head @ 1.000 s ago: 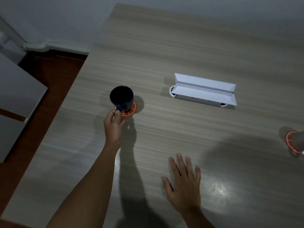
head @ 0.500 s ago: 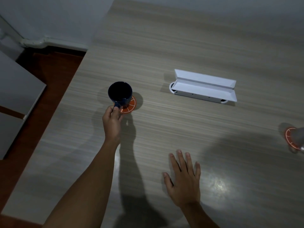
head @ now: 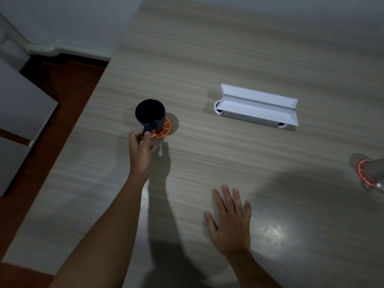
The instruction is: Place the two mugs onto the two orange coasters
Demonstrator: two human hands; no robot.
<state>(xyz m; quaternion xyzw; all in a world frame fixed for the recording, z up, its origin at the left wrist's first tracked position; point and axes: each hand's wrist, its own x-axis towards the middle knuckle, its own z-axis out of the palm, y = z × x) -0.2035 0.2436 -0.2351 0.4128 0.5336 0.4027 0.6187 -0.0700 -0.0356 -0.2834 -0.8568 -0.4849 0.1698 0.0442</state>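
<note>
A dark blue mug (head: pixel 150 113) stands on an orange coaster (head: pixel 166 128) left of the table's middle, covering most of it. My left hand (head: pixel 142 148) pinches the mug's handle from the near side. My right hand (head: pixel 230 219) lies flat on the table near the front, fingers spread, holding nothing. At the right edge of the view a second orange coaster (head: pixel 362 170) carries a grey mug (head: pixel 377 172), which is mostly cut off by the frame.
An open white oblong case (head: pixel 257 107) lies on the wooden table (head: pixel 207 59) beyond the middle. The table's left edge drops to a red-brown floor (head: pixel 68 80), with a grey cabinet (head: pixel 18 113) at far left.
The blue mug and my left hand stay on the coaster; the handle grip has shifted slightly. My right hand has not moved. The view has drifted a little.
</note>
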